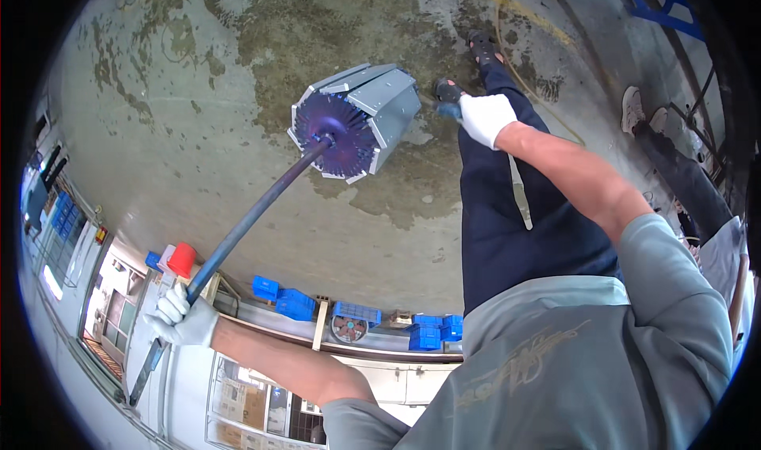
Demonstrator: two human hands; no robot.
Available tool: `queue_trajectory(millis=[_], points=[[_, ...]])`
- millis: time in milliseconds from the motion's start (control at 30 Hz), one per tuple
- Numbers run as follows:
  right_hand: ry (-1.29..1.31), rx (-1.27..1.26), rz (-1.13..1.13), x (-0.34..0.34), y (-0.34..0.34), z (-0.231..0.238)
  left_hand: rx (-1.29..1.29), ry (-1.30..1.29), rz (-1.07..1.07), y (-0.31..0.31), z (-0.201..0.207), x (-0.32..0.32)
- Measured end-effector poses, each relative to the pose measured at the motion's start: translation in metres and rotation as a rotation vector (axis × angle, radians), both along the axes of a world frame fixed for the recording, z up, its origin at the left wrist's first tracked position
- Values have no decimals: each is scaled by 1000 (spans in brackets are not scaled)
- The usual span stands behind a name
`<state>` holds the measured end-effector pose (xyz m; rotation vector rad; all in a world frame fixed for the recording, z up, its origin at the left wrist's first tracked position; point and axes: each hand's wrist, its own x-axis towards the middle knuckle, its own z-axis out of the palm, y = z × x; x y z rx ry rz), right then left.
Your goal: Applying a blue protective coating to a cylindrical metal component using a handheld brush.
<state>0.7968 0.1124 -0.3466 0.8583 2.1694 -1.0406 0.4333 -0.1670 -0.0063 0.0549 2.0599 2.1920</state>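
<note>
Left hand [187,318] holds rod [254,216], floor [214,165] edging the drum [357,125]

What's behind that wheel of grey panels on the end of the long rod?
Floor with dark, patchy stains shows around the wheel of grey panels. Whatever is directly behind it is covered, so I can't tell.

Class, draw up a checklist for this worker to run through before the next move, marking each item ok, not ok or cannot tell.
1. Left grip closed around the rod: ok.
2. Rod meeting the purple disc near its centre: ok.
3. Right grip empty: cannot tell; its far end is unclear.
4. Floor dry: cannot tell; dark patches show.
5. Co-worker apart from the rod: ok, over at right.
</note>
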Motion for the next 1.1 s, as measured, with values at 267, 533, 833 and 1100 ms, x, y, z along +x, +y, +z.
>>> queue_trajectory(millis=[267,533,833,1100], points=[[27,-92,314,22,14,-13,118,-55,-414,30,-7,-2],[17,-39,313,12,13,-10,37,-66,-176,38,-2,-7],[72,-147,309,1,-7,57,38,-35,-216,67,-8,7],[362,56,133,-3,-85,61,132,-47,-226,64,-11,15]])
